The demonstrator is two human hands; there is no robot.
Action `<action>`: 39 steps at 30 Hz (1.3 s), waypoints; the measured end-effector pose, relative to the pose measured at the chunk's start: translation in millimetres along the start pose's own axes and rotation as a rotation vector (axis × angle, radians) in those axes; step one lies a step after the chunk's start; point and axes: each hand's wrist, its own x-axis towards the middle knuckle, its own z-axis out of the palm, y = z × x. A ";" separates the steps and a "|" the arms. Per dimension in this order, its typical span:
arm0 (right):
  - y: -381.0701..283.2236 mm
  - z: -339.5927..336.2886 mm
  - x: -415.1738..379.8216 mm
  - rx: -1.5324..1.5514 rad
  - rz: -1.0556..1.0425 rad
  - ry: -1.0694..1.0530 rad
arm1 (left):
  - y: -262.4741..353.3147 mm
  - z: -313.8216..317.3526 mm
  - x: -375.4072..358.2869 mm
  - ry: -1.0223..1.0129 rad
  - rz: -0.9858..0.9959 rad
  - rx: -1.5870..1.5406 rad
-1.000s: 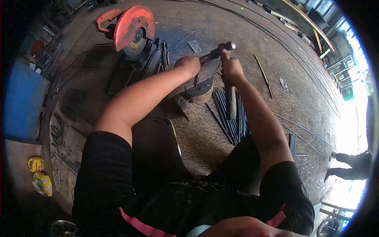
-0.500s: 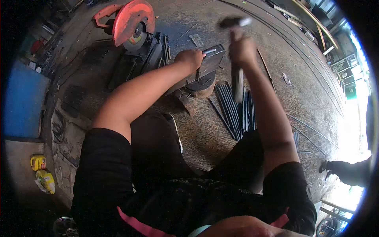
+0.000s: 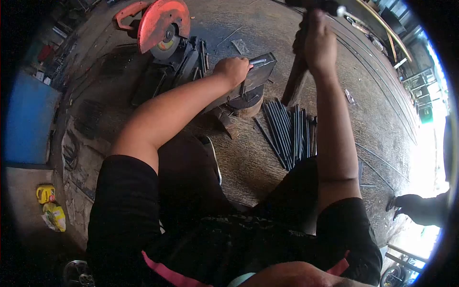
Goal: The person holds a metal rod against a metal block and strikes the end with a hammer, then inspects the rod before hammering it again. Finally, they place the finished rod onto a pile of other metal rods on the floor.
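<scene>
My left hand [image 3: 233, 71] is closed on a metal rod [image 3: 258, 62], whose end lies over a steel block [image 3: 262, 74]. The block rests on a round wooden stump [image 3: 250, 108]. Raised at the upper right, my right hand [image 3: 319, 45] grips a hammer by its wooden handle [image 3: 295, 81]. The dark hammer head [image 3: 330, 6] is at the top edge of the view, partly cut off. Below and between my arms, several dark rods [image 3: 282, 131] lie side by side on the ground.
A red cut-off saw [image 3: 162, 24] stands at the upper left, beside the block. Long rods [image 3: 377, 71] cross the ground at the right. Yellow containers [image 3: 46, 194] sit at the far left. At the right edge another person's foot [image 3: 399, 203] shows.
My right hand and the hammer have moved up and to the right, away from the block. My left hand stays at the block with the rod.
</scene>
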 end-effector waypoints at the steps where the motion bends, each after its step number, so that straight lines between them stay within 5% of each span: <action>1: 32.7 -1.1 6.6 -0.501 -0.118 -0.034 | 0.2 -1.5 0.5 -0.004 0.002 -0.014; 2: 63.4 -2.8 5.3 -1.003 -0.239 -0.066 | -2.2 1.7 1.3 -0.003 0.004 -0.012; 4: 112.5 -2.2 -10.6 -1.007 0.298 -0.308 | -8.0 9.6 5.7 -0.093 -0.018 -0.011; 5: 103.9 1.6 -7.5 -1.005 0.282 -0.299 | -6.8 0.0 10.2 -0.078 -0.014 -0.003; 7: 89.8 6.4 -19.8 -0.695 0.520 -0.265 | -0.1 -9.9 -0.8 -0.198 -0.064 0.024; 14: 113.0 -14.5 -14.8 -0.243 0.678 -0.151 | 2.9 -20.9 -6.5 -0.155 -0.167 -0.094; 18: 101.4 -22.5 -4.0 -0.252 0.694 -0.104 | -6.8 -4.4 -5.1 -0.092 -0.102 -0.142; 25: -27.0 -8.7 -2.3 -0.095 0.065 0.053 | -8.1 -5.5 -2.3 -0.048 -0.006 -0.237; 29: -7.1 -2.4 -2.2 -0.325 0.100 0.073 | -8.7 -13.1 -1.9 -0.067 -0.012 -0.276; 31: 91.2 -1.9 -9.7 -1.094 0.061 -0.155 | -2.2 -19.1 -1.6 -0.134 -0.077 -0.253; 33: 108.1 -2.2 -24.0 -0.640 0.590 -0.156 | -4.3 -21.3 -3.9 -0.171 -0.110 -0.246; 36: 78.2 -9.6 -15.8 -0.615 0.572 -0.144 | -8.4 -16.7 1.2 -0.158 -0.066 -0.198; 39: 34.8 -14.2 -1.3 -0.558 0.290 -0.067 | -4.1 -10.3 0.4 -0.115 -0.053 -0.189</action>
